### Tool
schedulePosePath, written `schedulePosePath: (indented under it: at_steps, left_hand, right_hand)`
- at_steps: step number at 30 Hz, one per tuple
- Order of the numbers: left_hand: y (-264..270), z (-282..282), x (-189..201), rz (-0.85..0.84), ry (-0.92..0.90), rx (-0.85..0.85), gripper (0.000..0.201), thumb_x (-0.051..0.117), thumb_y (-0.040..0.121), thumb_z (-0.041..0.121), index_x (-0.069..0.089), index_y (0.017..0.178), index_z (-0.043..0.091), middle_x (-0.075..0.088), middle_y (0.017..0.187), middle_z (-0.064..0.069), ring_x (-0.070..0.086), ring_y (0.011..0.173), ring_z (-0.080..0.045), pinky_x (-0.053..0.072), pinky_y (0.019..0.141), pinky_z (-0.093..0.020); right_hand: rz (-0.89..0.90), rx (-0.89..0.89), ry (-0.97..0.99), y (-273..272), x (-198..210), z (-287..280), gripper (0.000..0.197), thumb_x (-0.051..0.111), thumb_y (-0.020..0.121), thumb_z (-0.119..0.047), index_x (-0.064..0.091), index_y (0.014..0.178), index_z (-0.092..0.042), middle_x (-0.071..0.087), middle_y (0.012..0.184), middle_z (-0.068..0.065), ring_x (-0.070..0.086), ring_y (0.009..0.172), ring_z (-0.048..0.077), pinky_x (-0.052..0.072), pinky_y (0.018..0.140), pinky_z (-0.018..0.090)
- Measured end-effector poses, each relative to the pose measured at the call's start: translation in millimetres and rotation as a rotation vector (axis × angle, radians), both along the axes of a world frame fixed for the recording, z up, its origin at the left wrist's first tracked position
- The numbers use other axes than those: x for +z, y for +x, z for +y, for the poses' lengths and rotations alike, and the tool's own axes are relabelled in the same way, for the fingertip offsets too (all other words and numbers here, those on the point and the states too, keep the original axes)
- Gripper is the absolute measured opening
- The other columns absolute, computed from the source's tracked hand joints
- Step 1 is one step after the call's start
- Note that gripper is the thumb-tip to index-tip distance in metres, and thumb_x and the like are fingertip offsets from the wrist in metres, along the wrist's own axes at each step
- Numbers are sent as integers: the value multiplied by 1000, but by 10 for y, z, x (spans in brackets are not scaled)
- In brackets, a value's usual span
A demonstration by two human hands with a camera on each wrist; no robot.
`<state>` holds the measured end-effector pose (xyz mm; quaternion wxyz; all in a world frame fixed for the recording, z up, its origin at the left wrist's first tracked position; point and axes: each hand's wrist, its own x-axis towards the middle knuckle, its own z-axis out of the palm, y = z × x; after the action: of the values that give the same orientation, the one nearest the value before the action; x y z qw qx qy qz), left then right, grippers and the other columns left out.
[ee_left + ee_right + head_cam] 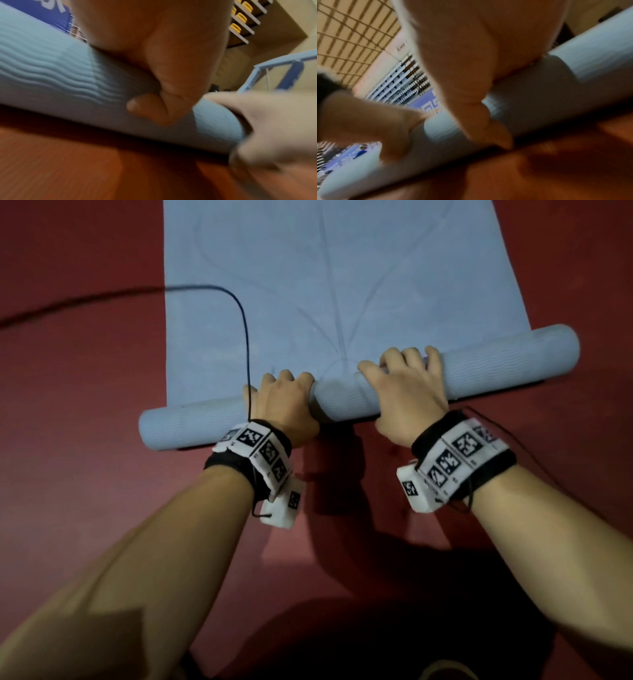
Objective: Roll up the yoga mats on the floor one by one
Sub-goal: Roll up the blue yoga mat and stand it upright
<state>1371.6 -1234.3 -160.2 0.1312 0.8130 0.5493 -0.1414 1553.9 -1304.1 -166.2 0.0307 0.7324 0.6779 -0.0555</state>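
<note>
Mat (342,285), pale blue, lies on the red floor (75,371) with its near end already wound into a roll (507,354) that runs from about eight o'clock to two o'clock across the head view; the flat part stretches away toward twelve. Left hand (284,402) curls over the roll's top, left of centre, fingers hooked over the far side; the left wrist view shows its thumb (145,108) pressed into the near face, so it grips the roll. Right hand (407,385) sits just beside it toward three o'clock, fingers likewise draped over the top and thumb (496,129) down the near side, though that view is blurred and the hold looks, rather than plainly is, a full clasp. Foam gives under the thumbs, so it is likely soft, light and springy, with a wavy ribbed skin that should offer good friction. The roll sits skewed, the right end further forward, which suggests it may telescope; spreading the hands wider, nearer the ends, would probably keep the edges square. A dark cable (245,337) from the left wrist loops across the mat at ten o'clock and could get wound in.
</note>
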Motion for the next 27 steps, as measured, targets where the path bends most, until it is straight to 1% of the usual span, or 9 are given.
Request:
schedulePosePath:
  at_steps: [2,5,8,10,12,17,19,22,27]
  left_hand:
    - [27,106,6,29,-69,-4,47,65,77,34,53,123,31,57,117,-2,51,115,-31,36,102,-55]
    - [29,127,3,22,-68,-6,52,66,77,32,53,127,30,56,120,-2,51,118,-30,36,103,-51]
    - [-42,-30,-40,-117,75,15,61,69,70,27,55,129,31,53,123,-2,48,118,-30,32,102,-48]
    - [-84,-165,-85,-183,190,42,69,70,64,25,53,131,30,51,125,-3,46,118,-32,27,108,-54]
    - [-102,-242,-131,-163,250,44,77,72,61,20,49,134,26,51,125,-4,46,119,-33,20,113,-60]
    - [-16,14,-25,-93,132,62,62,71,66,25,52,125,28,54,118,-5,49,115,-34,29,106,-53]
    - [25,174,21,-54,55,55,55,69,71,29,53,124,28,55,118,-4,50,115,-34,33,103,-51]
    - [68,340,23,-14,-17,61,49,68,76,35,54,122,32,57,117,-1,51,116,-30,34,101,-50]
    - [69,345,-30,1,13,48,48,68,77,39,54,123,32,57,115,0,52,116,-29,33,103,-49]
  right_hand:
    - [-17,-8,72,-23,-73,-30,71,73,59,-15,52,126,-28,54,114,5,49,107,32,23,110,54]
    - [-17,-26,52,-19,-60,64,59,72,61,-17,57,116,-30,56,109,4,50,104,31,27,104,50]
    - [-2,-27,1,3,-11,160,53,72,62,-21,58,112,-30,57,108,4,51,104,31,28,97,47]
    - [4,-15,-50,31,33,221,53,73,64,-25,57,114,-30,57,108,3,52,103,30,30,94,45]
    - [33,0,-130,56,93,305,57,76,65,-30,55,118,-31,56,110,3,52,105,30,31,94,45]
    - [73,20,-279,131,180,492,69,79,66,-39,50,128,-33,55,118,4,49,113,29,32,96,46]
    - [68,-5,-210,106,170,462,73,78,67,-32,49,133,-33,52,124,5,44,120,31,28,104,49]
    - [-19,-4,-3,2,31,314,75,72,64,-15,48,134,-25,53,122,7,46,116,34,22,111,56]
    - [-29,-37,127,-27,-96,316,61,71,59,-10,58,117,-23,58,107,7,53,102,34,29,104,52]
